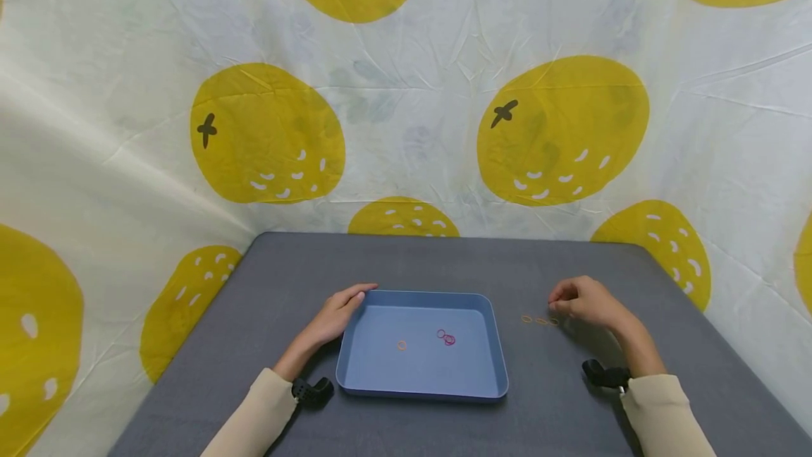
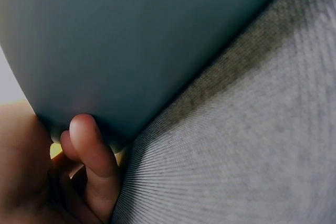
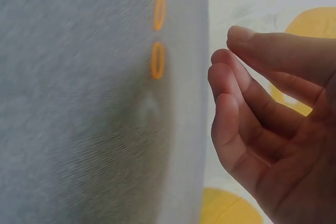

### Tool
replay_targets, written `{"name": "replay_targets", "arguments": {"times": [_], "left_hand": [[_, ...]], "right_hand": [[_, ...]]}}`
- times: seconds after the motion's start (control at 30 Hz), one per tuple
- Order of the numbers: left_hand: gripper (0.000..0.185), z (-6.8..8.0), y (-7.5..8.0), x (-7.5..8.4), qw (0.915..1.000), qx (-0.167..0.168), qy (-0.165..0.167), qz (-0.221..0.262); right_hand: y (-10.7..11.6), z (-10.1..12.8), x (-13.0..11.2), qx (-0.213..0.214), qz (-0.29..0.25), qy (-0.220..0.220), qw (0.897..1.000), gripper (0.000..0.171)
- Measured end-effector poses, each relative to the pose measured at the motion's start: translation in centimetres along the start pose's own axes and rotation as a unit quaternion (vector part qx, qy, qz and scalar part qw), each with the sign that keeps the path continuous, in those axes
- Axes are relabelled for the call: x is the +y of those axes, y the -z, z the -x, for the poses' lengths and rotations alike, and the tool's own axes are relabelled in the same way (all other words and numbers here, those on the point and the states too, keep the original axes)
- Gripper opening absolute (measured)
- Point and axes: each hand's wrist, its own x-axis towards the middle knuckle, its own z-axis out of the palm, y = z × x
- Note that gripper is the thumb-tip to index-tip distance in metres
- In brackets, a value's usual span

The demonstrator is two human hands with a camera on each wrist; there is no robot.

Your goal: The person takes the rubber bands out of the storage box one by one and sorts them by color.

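Note:
A blue rectangular tray [image 1: 419, 383] lies on the table. My left hand [image 1: 339, 314] grips its far left corner, with curled fingers [image 2: 94, 145] against the outer wall in the left wrist view. Inside the tray are a small orange rubber band [image 1: 402, 345] and a few red rubber bands [image 1: 449, 339], partly overlapping. To the right of the tray, orange rubber bands [image 1: 526, 319] lie in a short row on the cloth. Over the row's right end hovers my right hand [image 1: 586, 300]. Its fingers are loosely bent, thumb apart from them, with nothing visible between; the nearest orange band [image 3: 157, 60] lies apart from the fingertips.
Dark grey cloth covers the table [image 1: 393, 263]. Behind it and along both sides hangs a white curtain [image 1: 406, 125] printed with yellow fruit. Black wrist straps [image 1: 311, 392] sit at both cuffs, the left one close to the tray's left side.

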Motion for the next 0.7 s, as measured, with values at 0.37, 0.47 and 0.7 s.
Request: {"name": "replay_targets", "arguments": {"times": [0.37,0.47,0.7], "left_hand": [[0.040,-0.1,0.0,0.0,1.0000,-0.001,0.002,-0.007],[0.040,-0.1,0.0,0.0,0.9999,0.000,0.004,-0.011],[0.039,-0.1,0.1,0.0,0.9999,-0.004,0.010,-0.008]], "right_hand": [[0.4,-0.1,-2.9,0.006,0.023,0.045,0.999,0.013],[0.3,-0.1,-3.9,-0.002,0.005,0.058,0.998,0.014],[-0.1,-0.7,-5.4,-0.005,-0.006,0.073,0.997,0.013]]}}
